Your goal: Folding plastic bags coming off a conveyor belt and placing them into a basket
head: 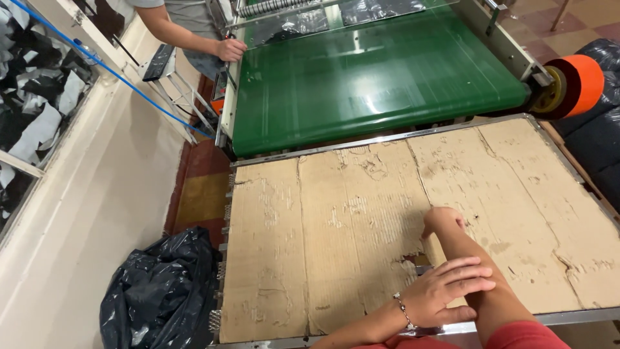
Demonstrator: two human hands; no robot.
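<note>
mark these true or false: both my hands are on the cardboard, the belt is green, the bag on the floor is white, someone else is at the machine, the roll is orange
1. Both hands on the cardboard: false. The right hand touches it; the left hand rests on the right forearm.
2. Conveyor belt green: true.
3. Floor bag white: false, black.
4. Another person's hand at the machine: true.
5. Roll orange: true.

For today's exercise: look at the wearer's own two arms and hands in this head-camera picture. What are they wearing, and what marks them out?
Both forearms are bare. The left hand has a thin beaded metal bracelet at its wrist. The right hand shows no ring, watch or glove. A red sleeve covers the right upper arm at the picture's bottom edge. No gloves, tools or cables are attached to either arm.
</note>
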